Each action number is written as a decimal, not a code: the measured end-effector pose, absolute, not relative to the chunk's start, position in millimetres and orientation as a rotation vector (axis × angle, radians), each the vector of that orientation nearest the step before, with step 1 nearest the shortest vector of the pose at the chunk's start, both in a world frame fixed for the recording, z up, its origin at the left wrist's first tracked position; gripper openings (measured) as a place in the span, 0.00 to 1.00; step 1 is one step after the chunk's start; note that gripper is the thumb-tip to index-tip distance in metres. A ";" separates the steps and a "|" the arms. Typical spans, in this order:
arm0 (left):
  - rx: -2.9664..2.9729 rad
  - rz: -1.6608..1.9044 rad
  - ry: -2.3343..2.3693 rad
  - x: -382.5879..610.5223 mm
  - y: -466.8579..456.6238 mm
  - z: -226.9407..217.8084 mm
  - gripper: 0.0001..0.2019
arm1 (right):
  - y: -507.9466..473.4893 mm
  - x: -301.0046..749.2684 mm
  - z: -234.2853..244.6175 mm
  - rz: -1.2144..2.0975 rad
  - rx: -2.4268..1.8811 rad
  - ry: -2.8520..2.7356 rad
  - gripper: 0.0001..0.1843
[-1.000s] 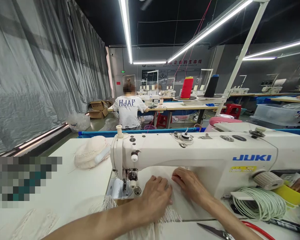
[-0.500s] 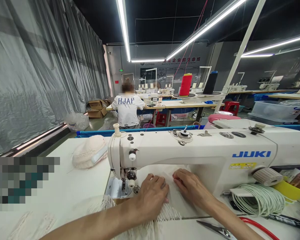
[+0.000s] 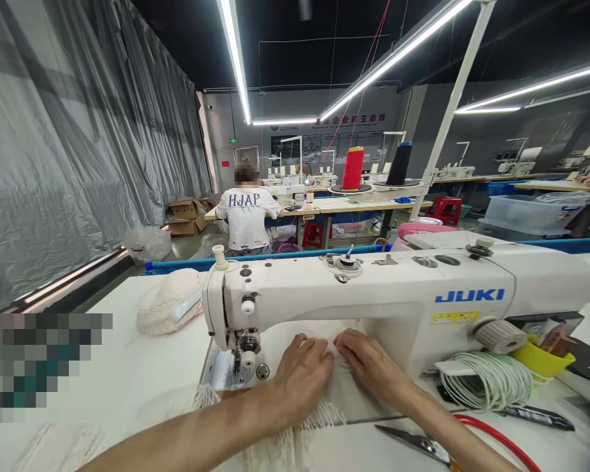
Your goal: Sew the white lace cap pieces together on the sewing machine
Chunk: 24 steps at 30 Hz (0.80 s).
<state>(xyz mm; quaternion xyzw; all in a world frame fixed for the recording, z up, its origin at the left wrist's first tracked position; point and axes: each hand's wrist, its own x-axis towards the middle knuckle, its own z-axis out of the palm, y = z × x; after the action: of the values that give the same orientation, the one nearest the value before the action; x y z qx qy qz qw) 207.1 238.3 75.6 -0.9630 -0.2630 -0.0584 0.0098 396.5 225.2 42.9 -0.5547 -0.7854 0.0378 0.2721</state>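
I sit at a white JUKI sewing machine (image 3: pixel 373 295). A piece of white fringed fabric (image 3: pixel 299 337) lies on the machine bed under its arm. My left hand (image 3: pixel 299 377) lies flat on the fabric, just right of the needle and presser foot (image 3: pixel 236 359), fingers stretched out. My right hand (image 3: pixel 371 364) presses the fabric beside it, fingertips nearly touching the left hand's. The fringe (image 3: pixel 285 439) hangs toward me over the table edge.
Scissors (image 3: pixel 413 442) and a red-handled tool lie at the front right, next to a coil of pale green cord (image 3: pixel 491 380) and a yellow dish (image 3: pixel 541 357). A cream bundle (image 3: pixel 170 308) sits at the left. Another person in a white shirt (image 3: pixel 248 213) works ahead.
Both hands stay pressed on the fabric; my right fingertips have closed in on the left hand. The view has shifted a little to the right.
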 end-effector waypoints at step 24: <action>-2.908 -0.285 -0.749 212.3 240.4 72.1 0.13 | 222.6 400.5 31.5 0.099 -1.410 -2.024 0.08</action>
<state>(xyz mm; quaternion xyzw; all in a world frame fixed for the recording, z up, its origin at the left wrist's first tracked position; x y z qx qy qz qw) 212.3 240.4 72.1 -0.9622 -0.2479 -0.0943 0.0624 400.5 222.6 31.5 -0.5391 -0.7738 0.0377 0.3304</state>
